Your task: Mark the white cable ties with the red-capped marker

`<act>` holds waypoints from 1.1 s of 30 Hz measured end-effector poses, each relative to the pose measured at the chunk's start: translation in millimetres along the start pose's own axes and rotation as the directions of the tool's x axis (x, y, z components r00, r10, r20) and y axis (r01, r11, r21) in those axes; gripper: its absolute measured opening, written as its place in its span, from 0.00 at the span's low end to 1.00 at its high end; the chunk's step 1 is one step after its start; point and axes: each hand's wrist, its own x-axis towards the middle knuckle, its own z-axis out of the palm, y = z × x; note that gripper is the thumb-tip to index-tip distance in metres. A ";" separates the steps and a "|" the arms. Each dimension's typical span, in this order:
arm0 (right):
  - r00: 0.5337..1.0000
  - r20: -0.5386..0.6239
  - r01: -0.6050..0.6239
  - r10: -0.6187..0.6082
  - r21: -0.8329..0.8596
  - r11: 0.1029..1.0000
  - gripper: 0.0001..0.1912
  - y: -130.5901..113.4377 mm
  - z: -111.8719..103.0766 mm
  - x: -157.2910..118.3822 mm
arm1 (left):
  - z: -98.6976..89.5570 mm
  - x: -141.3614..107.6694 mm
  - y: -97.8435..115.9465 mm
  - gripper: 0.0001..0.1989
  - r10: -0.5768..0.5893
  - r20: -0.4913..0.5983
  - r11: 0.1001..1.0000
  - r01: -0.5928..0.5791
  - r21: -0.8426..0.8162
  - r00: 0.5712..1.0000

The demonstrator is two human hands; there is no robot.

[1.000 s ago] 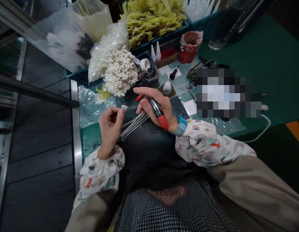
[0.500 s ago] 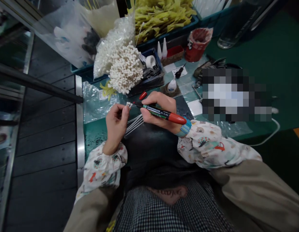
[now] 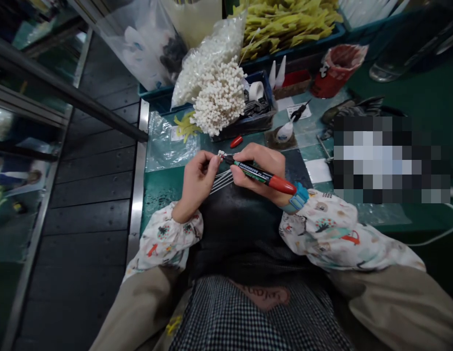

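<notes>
My left hand (image 3: 199, 183) is closed in a pinch around a few small white-tipped stems, whose white heads (image 3: 221, 153) stick out above thumb and forefinger. My right hand (image 3: 266, 163) grips a black marker pen with a red end (image 3: 281, 184), held like a writing tool and pointing left. Its nib meets the white heads, or is very close to them. Several thin white stems (image 3: 222, 180) lie between the hands over a dark mat (image 3: 244, 214); whether any belong to the pinched ones is hidden. The red marker cap (image 3: 236, 141) lies just beyond my hands.
Behind, a large bunch of white-tipped stems (image 3: 219, 100) spills from a plastic bag beside a dark bin (image 3: 248, 127) with a tape roll. A small white bottle (image 3: 285, 131), a red cup (image 3: 338, 70) and a tray of yellow strips (image 3: 288, 27) stand further back. A metal edge (image 3: 138, 180) borders the left.
The marker nib has come closer to the white heads in my left hand. The whole view has shifted, so everything on the table appears further right.
</notes>
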 end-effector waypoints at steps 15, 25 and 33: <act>0.997 0.000 0.081 -0.081 -0.079 0.994 0.04 2.5 0.9 2.0 | -0.6 -2.1 -2.2 0.20 0.035 -0.003 0.997 -0.035 0.063 0.999; 0.995 -0.081 -0.070 0.066 -0.049 0.996 0.06 -4.8 -11.3 10.0 | -0.5 0.6 -6.8 0.18 0.056 -0.013 0.994 -0.054 0.092 0.998; 0.998 0.024 0.062 -0.060 -0.117 0.991 0.03 3.8 1.0 2.5 | -0.4 0.0 -6.9 0.16 0.069 -0.017 0.991 -0.067 0.115 0.997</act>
